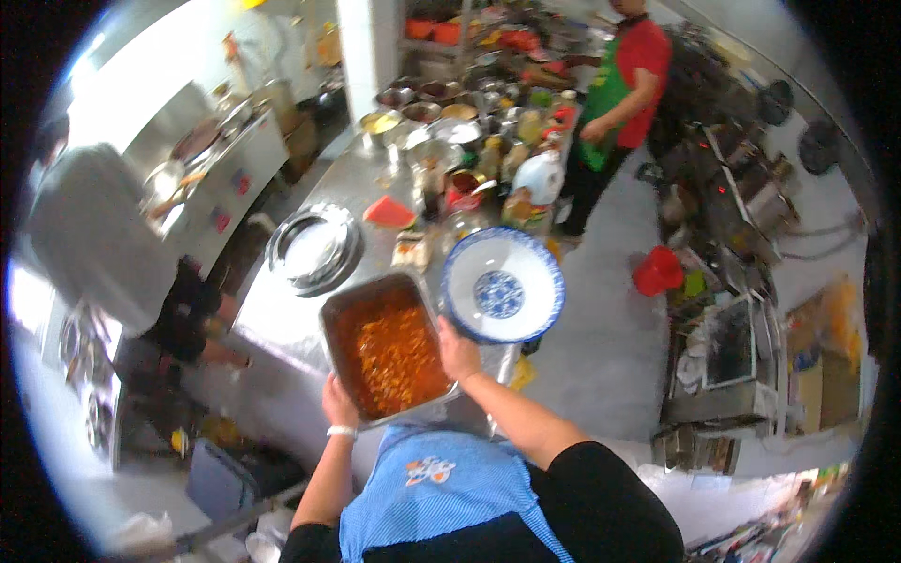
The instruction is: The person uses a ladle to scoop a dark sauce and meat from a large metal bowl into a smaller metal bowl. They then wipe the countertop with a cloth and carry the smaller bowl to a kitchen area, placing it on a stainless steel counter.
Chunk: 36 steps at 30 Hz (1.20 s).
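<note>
A square metal pan (391, 345) filled with red-orange sauce and small chopped pieces is held between my two hands. My left hand (340, 402) grips its lower left side. My right hand (459, 352) is on its right side, close to the rim of a blue-and-white patterned bowl (503, 285). Whether that hand also touches the bowl cannot be told. Beyond the pan, stacked metal plates or trays (314, 248) stand on the steel table (338, 176), with a red watermelon wedge (388, 212) to their right.
Metal bowls (422, 112), bottles and a large white jug (538, 177) crowd the table's far part. A co-worker in a green apron (619, 91) stands beyond at the right, another person in grey (98, 232) at the left. A red bucket (658, 271) and a blue chair (222, 478) are nearby.
</note>
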Motion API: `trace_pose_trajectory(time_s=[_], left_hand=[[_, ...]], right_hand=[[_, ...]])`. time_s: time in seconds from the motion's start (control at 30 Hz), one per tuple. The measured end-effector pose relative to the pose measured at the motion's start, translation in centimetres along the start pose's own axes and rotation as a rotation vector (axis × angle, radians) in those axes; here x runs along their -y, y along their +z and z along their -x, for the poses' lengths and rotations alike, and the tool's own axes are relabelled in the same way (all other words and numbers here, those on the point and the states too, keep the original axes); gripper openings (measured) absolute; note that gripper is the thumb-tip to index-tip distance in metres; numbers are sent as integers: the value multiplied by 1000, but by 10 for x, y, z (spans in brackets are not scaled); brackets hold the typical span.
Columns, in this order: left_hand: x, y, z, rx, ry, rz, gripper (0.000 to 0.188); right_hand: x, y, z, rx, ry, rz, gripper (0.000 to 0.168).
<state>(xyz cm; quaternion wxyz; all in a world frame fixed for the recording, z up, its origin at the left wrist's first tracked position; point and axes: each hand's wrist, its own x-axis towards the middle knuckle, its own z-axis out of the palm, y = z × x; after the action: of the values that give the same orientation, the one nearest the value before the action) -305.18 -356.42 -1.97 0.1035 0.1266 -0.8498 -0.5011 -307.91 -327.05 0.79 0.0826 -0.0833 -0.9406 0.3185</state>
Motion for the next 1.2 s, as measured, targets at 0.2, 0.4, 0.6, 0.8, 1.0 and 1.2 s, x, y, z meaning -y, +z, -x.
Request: trace_pose_trajectory(time_s=[0.2,0.4,0.6,0.8,1.0,1.2], left_hand=[[-22,0,-3,38,32,-52,36],[-9,-2,1,27,23,-32,36],[-1,6,-1,16,0,12,39],[-18,-5,-3,36,0,-6,42],[-14,-3,-11,222,113,-305,42],[-6,4,-7,77,54,-193,41]], right_hand=[[0,-4,-1,-26,-44,35,42],[12,-11,1,11,-26,10,39],[-8,5,-1,-8,-22,-26,40],[12,-12,-5,68,26,6,43],[-4,5,-7,-74,-44,-109,40],[2,-9,-5,-3,-6,-33,40]])
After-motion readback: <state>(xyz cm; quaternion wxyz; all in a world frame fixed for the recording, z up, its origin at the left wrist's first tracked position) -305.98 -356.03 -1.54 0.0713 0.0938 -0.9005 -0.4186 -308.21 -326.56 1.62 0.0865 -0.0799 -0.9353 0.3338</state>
